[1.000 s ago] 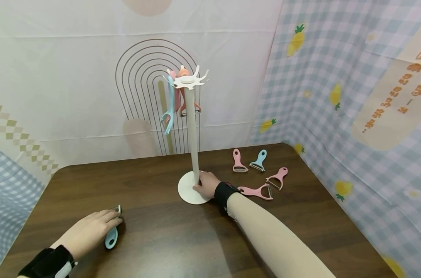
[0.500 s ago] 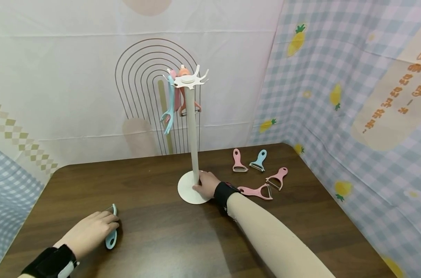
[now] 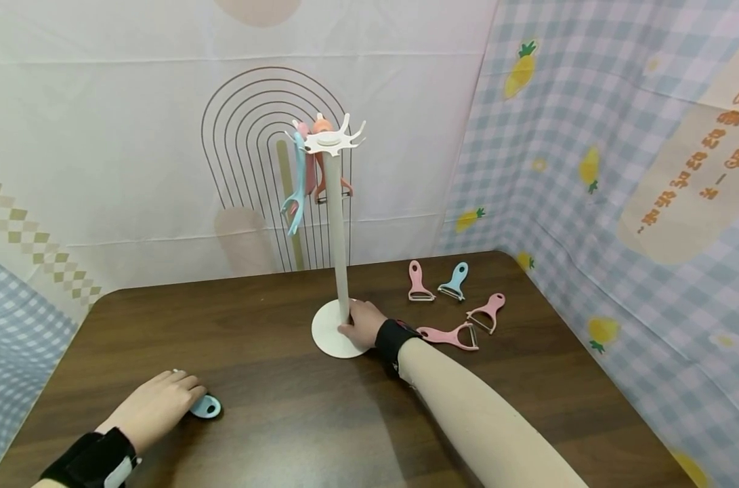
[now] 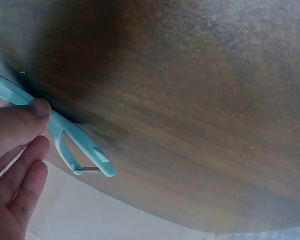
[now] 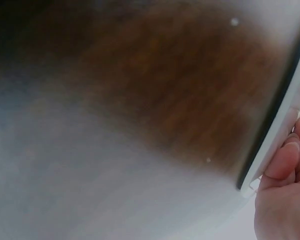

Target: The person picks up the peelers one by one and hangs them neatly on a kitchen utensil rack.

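Note:
Near the table's front left, my left hand (image 3: 162,407) pinches a light blue peeler (image 3: 206,407). The left wrist view shows the thumb (image 4: 27,120) pressing the peeler's handle, its blade end pointing away from the palm. My right hand (image 3: 364,324) grips the white stand (image 3: 336,237) low on its pole, just over the round base (image 3: 328,335). Hooks ring the stand's top; on them hang a blue peeler (image 3: 299,179), a pink peeler (image 3: 311,177) and an orange peeler (image 3: 320,173), partly hidden by the pole. In the right wrist view curled fingers (image 5: 285,160) show beside a white edge.
Right of the stand lie several peelers: an upright pink one (image 3: 416,274), a blue one (image 3: 458,274), a tilted pink one (image 3: 494,306) and another pink one (image 3: 445,335) by the right wrist. Cloth walls (image 3: 162,169) stand behind the brown table (image 3: 271,407).
The blue peeler has turned in my left hand: its handle end now points right and its blade end is hidden under the hand in the head view. My right hand stays on the pole.

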`<state>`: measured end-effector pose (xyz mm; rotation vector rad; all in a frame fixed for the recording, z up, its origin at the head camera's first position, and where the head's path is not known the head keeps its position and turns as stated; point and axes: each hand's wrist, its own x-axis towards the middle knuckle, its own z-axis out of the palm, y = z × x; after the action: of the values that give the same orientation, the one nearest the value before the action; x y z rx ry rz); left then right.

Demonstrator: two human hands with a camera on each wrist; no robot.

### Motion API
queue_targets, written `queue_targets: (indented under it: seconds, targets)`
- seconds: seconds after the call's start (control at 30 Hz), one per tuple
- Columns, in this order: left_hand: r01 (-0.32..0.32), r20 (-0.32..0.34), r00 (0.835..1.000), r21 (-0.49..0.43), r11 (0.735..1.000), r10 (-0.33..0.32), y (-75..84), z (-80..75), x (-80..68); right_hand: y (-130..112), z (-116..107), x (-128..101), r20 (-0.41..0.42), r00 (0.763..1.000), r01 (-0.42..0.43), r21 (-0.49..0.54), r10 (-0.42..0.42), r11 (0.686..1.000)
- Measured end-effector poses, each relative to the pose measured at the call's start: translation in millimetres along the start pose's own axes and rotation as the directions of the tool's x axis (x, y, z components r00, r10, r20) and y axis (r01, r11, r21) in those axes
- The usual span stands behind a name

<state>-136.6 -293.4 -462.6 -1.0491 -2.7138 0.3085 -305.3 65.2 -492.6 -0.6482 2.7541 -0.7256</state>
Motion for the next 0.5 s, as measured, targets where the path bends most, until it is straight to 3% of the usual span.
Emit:
queue_targets:
  seconds: [0.5]
  targets:
    - [0.034,-0.05,0.998,0.023,0.999,-0.033,-1.3,-0.7,5.6,1.0,1.3,1.0,0.002,1.0,-0.008,0.005,0.008,1.0]
